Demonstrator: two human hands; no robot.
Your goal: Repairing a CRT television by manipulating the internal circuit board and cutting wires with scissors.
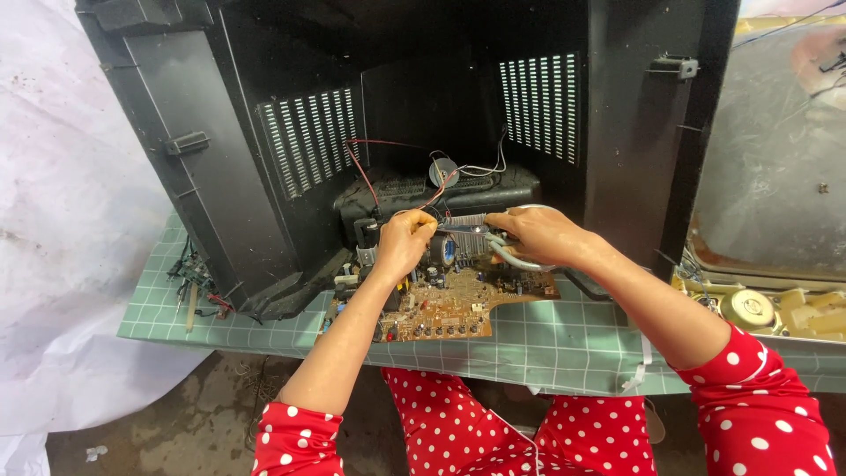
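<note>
Holding a gray tool (pixel 507 251), the right hand (pixel 539 234) has its grip closed around the handles, just over the brown board (pixel 449 304). The left hand (pixel 403 240) pinches a part on that board. The board lies on the green counter (pixel 546 339), sticking out of the black case (pixel 211 132).

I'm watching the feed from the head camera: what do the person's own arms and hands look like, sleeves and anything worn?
Both arms are bare from the hands up past the elbows. The left hand and right hand wear no gloves; no rings or watch are visible. Short red sleeves with white polka dots cover the upper arms, and matching red dotted trousers show below.
</note>
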